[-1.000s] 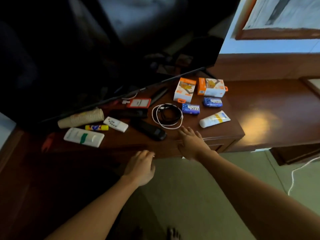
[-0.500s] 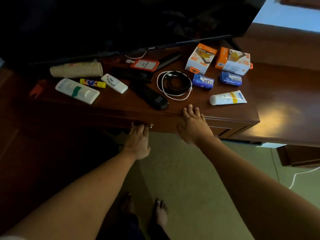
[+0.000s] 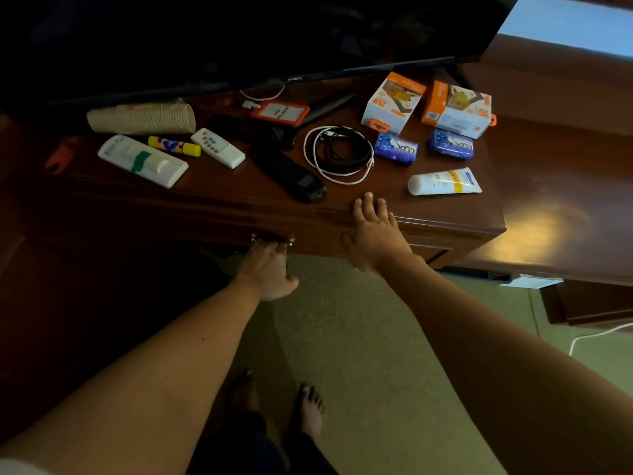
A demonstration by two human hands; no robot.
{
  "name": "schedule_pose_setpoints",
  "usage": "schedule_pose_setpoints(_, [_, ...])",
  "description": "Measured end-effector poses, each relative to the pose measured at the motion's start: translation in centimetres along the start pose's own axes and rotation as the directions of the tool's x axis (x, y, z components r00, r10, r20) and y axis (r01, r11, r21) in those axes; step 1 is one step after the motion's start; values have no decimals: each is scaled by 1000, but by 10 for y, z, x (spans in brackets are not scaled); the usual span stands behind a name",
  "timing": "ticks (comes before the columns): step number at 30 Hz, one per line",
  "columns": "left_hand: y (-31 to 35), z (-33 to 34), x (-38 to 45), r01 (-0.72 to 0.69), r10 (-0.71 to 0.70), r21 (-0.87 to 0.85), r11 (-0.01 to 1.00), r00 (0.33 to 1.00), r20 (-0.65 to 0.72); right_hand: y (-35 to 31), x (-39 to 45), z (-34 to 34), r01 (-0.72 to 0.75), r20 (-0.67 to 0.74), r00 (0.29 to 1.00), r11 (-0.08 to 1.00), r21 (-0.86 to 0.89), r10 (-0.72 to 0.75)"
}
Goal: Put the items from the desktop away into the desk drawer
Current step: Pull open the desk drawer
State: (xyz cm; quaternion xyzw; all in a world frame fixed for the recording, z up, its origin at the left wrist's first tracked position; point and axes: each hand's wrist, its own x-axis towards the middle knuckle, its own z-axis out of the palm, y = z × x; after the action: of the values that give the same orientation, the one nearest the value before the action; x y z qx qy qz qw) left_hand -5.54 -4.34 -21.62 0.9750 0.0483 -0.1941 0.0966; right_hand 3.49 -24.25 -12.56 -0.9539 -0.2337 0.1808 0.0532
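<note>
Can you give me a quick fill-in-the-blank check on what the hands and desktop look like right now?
1. The left hand reaches up to the drawer ____ under the desk edge.
2. The right hand rests flat on the desk's front ____.
3. The number of blue soap packets by the coiled cables is ____.
4. The cream tube lies to the ____ of the right hand's fingertips.

Answers: handle; edge; two; right
</note>
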Motion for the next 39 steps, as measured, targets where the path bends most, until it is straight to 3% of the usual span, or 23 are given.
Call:
schedule_pose_setpoints(20, [22, 40, -127, 64, -59, -22, 998, 982, 178, 3, -2, 2, -6, 10, 1000, 1000, 11, 6])
schedule_pose_setpoints(39, [38, 76, -192, 71, -76, 41, 997, 988, 133, 0, -1, 3, -42, 22, 999, 998, -51, 43])
